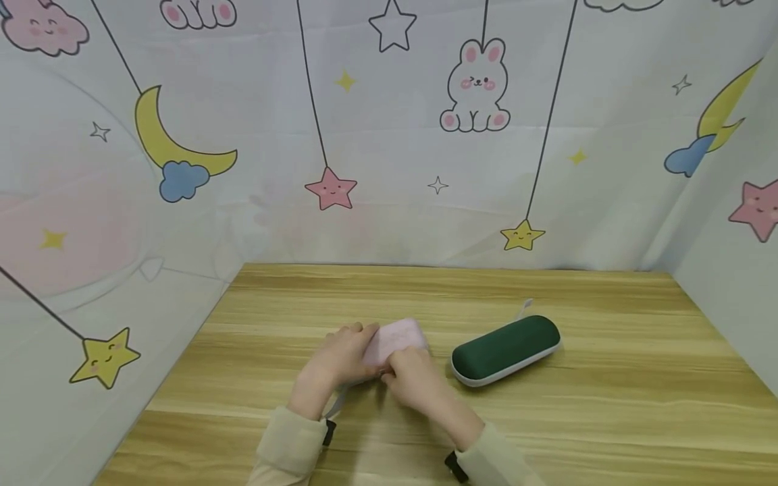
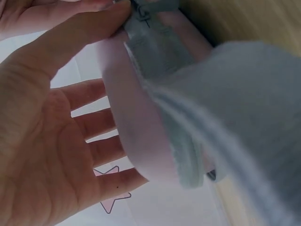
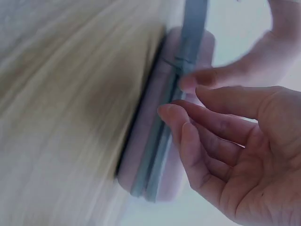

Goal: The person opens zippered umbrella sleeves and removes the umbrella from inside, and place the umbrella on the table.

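Note:
A pink zippered case (image 1: 396, 337) stands tilted up on the table, its grey zip (image 3: 155, 155) facing my body. My left hand (image 1: 348, 354) grips its left end, fingers spread along the far side and thumb by the zip slider (image 2: 142, 13). At the zip, my right hand (image 1: 416, 383) has its fingers curled and its thumb and fingertips pinched together; the pull is hidden in them. Two grey zip tapes with a dark line between them show below these fingertips in the right wrist view. A grey strap (image 2: 244, 108) hangs from the case's left end.
To the right lies a long green glasses-type case (image 1: 506, 347) with a pale rim and a small strap (image 1: 525, 308) behind it. The wooden table (image 1: 638, 405) meets a printed cloth (image 1: 413, 229) at the back and sides.

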A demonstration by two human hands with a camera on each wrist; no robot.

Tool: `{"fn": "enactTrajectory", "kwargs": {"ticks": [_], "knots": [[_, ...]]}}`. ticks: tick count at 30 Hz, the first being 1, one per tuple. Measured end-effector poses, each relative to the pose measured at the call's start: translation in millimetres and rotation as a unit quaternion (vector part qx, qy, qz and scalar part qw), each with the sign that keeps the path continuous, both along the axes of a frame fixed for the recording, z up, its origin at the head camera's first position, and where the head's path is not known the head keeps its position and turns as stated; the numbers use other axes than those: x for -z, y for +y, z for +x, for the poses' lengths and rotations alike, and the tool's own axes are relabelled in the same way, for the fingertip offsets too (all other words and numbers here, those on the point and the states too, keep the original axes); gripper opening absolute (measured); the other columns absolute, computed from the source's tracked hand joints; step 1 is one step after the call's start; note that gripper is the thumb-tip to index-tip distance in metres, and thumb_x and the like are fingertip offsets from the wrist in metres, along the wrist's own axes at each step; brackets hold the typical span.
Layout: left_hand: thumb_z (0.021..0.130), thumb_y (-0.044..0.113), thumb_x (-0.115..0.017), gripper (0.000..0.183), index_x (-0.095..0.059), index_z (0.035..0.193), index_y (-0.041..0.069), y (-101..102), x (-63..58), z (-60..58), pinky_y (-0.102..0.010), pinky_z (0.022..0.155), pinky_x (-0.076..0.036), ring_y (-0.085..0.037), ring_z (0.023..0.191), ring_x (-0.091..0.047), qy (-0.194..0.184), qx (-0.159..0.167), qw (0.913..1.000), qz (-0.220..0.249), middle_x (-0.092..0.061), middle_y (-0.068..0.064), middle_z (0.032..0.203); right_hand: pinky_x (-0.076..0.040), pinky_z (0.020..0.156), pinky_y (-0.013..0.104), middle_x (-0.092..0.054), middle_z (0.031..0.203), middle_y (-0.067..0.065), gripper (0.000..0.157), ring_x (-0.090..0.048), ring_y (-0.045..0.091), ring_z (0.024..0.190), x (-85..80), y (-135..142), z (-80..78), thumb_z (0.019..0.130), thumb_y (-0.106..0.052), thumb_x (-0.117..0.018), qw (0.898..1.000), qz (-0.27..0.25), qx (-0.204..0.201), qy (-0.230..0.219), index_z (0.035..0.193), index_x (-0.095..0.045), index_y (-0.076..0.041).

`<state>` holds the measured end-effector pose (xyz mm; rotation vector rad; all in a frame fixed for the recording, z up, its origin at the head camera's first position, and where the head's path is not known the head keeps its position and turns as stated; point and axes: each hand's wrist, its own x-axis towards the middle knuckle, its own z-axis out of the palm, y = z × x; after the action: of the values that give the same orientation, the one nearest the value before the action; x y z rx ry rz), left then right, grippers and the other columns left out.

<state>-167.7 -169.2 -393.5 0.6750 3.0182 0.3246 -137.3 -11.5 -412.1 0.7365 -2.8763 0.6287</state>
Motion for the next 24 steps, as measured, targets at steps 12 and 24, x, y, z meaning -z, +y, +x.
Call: {"fn": "enactTrajectory", "kwargs": {"ticks": [12,24], "knots": [[0.075,0.034,-0.08,0.078,-0.046,0.14,0.007,7.3,6.6,0.3,-0.056,0.091,-0.047,-0.038,0.113,-0.058,0.003,-0.006,0.9998,-0.019,-0.059,-0.021,0.126,-0.037,0.05,0.02,-0.06,0.066,-0.004,0.015,-0.044,0.005,0.054,-2.2,13.6,-0.3,0.086,-0.019,-0.069,0.998,-0.032,0.028,-0.056,0.075,-0.07,-0.01],[0.074,0.034,-0.081,0.08,-0.046,0.141,0.008,10.5,9.8,-3.9,-0.053,0.086,-0.048,-0.035,0.108,-0.058,0.005,-0.005,0.9997,-0.022,-0.06,-0.018,0.121,-0.034,0.047,0.02,-0.057,0.061,-0.005,0.015,-0.043,0.006,0.051,-4.5,21.7,-4.6,0.087,-0.018,-0.068,0.996,-0.059,0.058,-0.043,0.073,-0.07,-0.012]]}}
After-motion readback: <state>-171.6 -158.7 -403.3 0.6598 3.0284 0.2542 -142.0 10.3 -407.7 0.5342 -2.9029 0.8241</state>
